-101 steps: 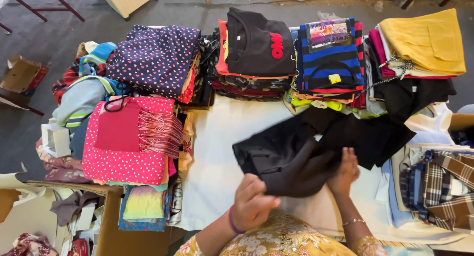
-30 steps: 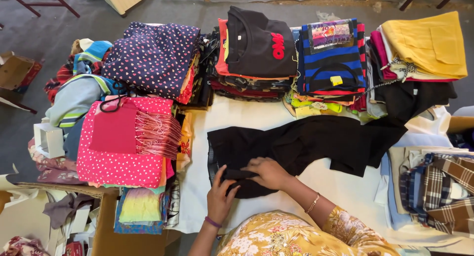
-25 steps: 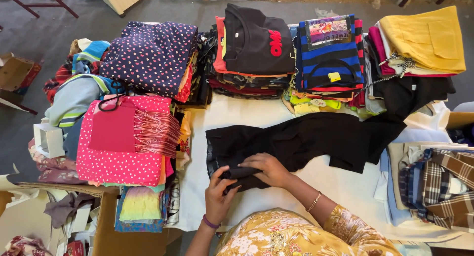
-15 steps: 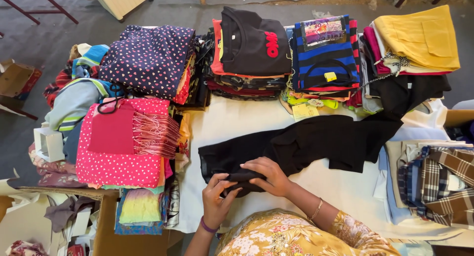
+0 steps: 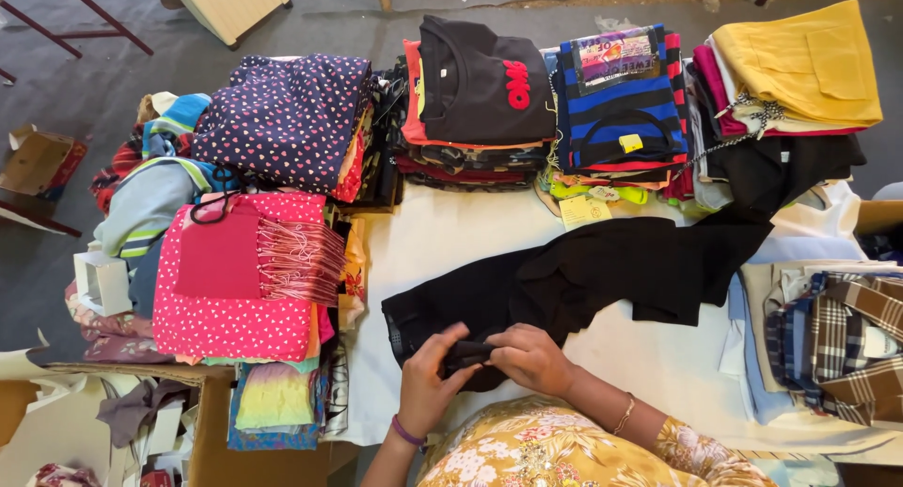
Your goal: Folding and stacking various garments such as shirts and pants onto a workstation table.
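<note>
The black garment (image 5: 602,271) is lying spread across the white-covered desk (image 5: 451,233), its long axis running from the near left corner, just in front of the person, up and away toward the far right, where its end is reaching the dark clothes under the yellow pile (image 5: 809,59). Both hands are working at the near left end, so almost all of the cloth is lying to the right of and beyond the grip. The left hand (image 5: 428,379) is pinching a small fold of the black fabric between thumb and fingers, clenched on it; the right hand (image 5: 529,355) is closing on the same fold from the other side, fingertips nearly meeting the left's. The right hand is the nearer one to the long free stretch (the left is sitting at the garment's very edge).

Around it, folded stacks are lining the far edge: a black top with a red print (image 5: 484,78), a blue-and-black striped pile (image 5: 621,97), a navy dotted pile (image 5: 287,116). A pink dotted stack (image 5: 230,294) is sitting to the left, plaid cloth (image 5: 837,346) to the right.
</note>
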